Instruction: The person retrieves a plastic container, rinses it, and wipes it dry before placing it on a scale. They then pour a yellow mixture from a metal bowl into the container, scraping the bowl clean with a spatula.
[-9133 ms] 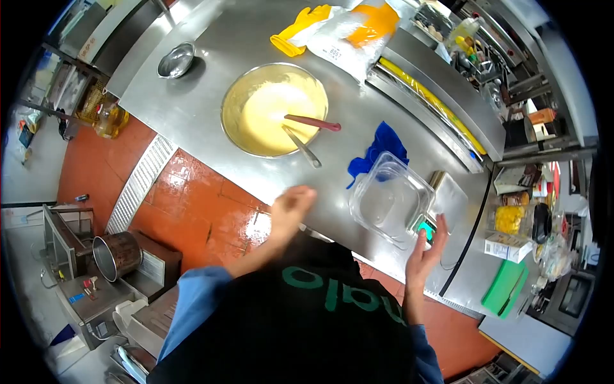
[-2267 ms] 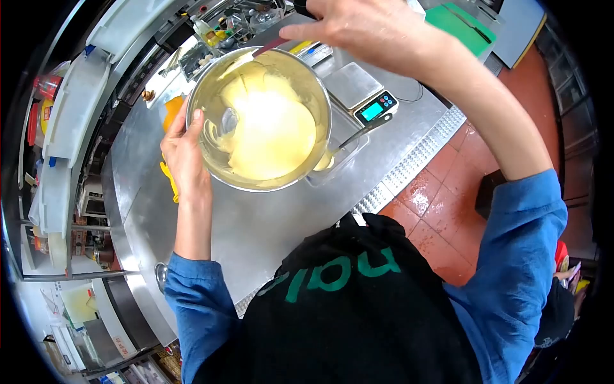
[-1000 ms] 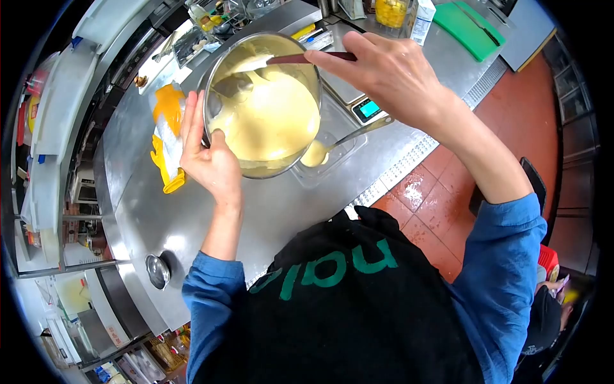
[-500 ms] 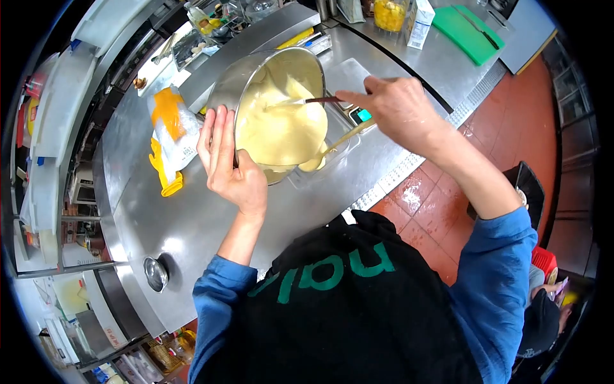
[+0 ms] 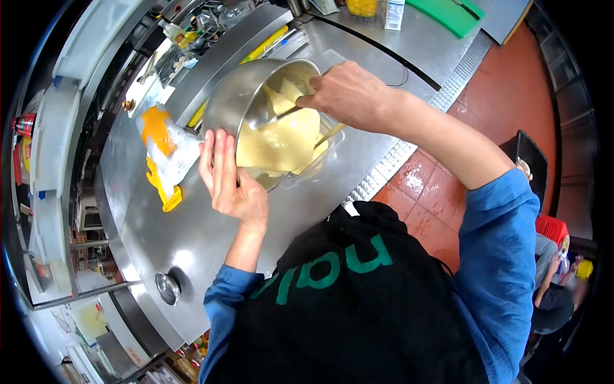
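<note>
My left hand [image 5: 235, 189] supports a large steel mixing bowl [image 5: 224, 96] from the side, fingers extended along its wall and thumb near the rim. The bowl is tipped toward me. Pale yellow, creamy batter [image 5: 275, 144] fills its lower side up to the rim. Closed around the handle of a spatula [image 5: 286, 114], my right hand [image 5: 348, 96] is over the bowl's opening, with the blade in the batter. Beneath the rim sits a clear plastic container [image 5: 310, 176], partly hidden. A batter-coated stick or handle [image 5: 330, 134] slants across its edge.
On the steel counter [image 5: 211, 230], a plastic bag [image 5: 173, 144] and yellow glove [image 5: 163, 190] lie left of the bowl. A small metal bowl [image 5: 167, 288] stands nearer. A green cutting board [image 5: 448, 16] and carton [image 5: 393, 14] are at the back. Another person [image 5: 556, 301] sits at far right.
My right hand has moved left and closer to the bowl, carrying the spatula deeper inside. Batter has shifted toward the lower rim. The view has shifted slightly.
</note>
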### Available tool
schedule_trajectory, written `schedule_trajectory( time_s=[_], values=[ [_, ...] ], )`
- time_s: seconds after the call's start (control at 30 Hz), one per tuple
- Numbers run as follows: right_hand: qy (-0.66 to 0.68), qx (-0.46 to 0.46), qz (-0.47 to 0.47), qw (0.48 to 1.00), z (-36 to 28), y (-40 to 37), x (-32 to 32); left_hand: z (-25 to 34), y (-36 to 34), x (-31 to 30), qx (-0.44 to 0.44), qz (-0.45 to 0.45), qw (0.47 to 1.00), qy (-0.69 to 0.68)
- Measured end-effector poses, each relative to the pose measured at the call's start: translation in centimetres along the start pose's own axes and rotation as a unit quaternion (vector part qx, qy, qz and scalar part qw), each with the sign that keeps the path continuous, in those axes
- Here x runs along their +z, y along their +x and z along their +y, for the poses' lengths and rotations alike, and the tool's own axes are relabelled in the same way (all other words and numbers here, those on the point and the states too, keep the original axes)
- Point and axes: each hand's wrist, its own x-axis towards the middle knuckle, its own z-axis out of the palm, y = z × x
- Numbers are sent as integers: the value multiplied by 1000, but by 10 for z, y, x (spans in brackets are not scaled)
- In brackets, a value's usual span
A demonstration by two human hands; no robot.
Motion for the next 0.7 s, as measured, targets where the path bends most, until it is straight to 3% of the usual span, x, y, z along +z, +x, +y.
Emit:
schedule_trajectory(
  time_s=[0.03, 0.07, 0.17, 0.23, 0.3, 0.37, 0.43, 0.57, 0.63, 0.7],
  values=[
    [-11, -46, -24, 999, -1, -3, -14, 5, 2, -1, 2, -2, 1000, -5],
    [-4, -46, 14, 999, -1, -6, -23, 13, 6, -4, -25, 0, 1000, -5],
    [-51, -4, 74, 996, -6, -16, -50, 18, 4, -5, -51, -1, 999, -10],
    [1, 17, 101, 995, 8, -12, -22, 19, 4, -5, -48, -7, 999, -11],
    [-70, -28, 208, 975, -8, -9, -29, 21, 6, -4, -54, 1, 998, -15],
    [-87, -20, 208, 974, -15, -7, -10, 22, 8, -2, -59, 9, 998, -21],
    [-67, -22, 147, 987, -21, -8, 0, 21, 10, -1, -80, 33, 996, -16],
    [-66, -67, 75, 993, -23, -14, 12, 14, 8, -3, -32, 12, 999, 11],
    [-61, -40, 73, 995, -17, -19, 1, 12, 10, -5, -33, 15, 999, 9],
    [-92, -8, 158, 983, -14, -21, -14, 8, 10, -8, -33, 15, 999, 7]
  ],
)
